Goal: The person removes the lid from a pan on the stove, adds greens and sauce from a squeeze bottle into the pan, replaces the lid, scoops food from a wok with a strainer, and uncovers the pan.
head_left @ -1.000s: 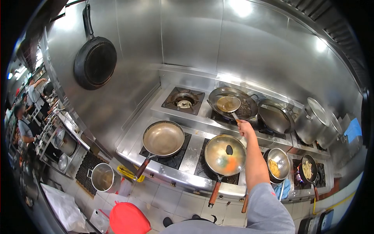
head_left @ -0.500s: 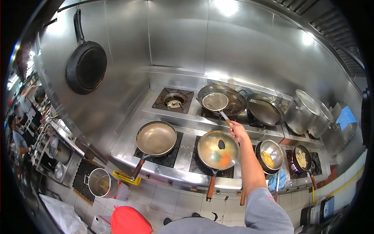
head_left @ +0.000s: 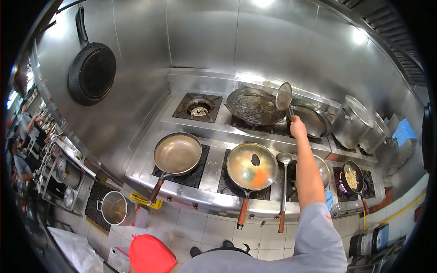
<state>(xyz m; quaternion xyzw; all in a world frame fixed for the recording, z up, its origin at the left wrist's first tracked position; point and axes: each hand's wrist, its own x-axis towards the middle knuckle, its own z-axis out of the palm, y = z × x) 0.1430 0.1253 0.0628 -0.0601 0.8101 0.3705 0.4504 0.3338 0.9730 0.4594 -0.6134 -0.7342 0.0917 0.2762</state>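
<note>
My right hand (head_left: 298, 127) is closed round the handle of a mesh strainer (head_left: 284, 96), raised and tilted at the right edge of a wok of dark, bubbling oil (head_left: 251, 107). Right of that wok sits a second dark wok (head_left: 311, 119). Below, on the front burners, are a lidded pan (head_left: 248, 168) with orange and green showing through the glass, and a bare pan (head_left: 177, 154). A long-handled ladle (head_left: 284, 182) lies beside the lidded pan. My forearm partly hides a metal bowl (head_left: 321, 173). My left hand is not in view.
A small pan of pale pieces (head_left: 353, 177) stands over a flame at the right, below tall pots (head_left: 351, 122). A black pan (head_left: 92, 73) hangs on the left wall. A bucket (head_left: 117, 208) stands on the floor. Co-workers (head_left: 25, 132) are at the far left.
The strainer has moved right from over the oil wok and turned onto its edge, with my right hand moving right and up. The ladle now shows more fully beside the lidded pan.
</note>
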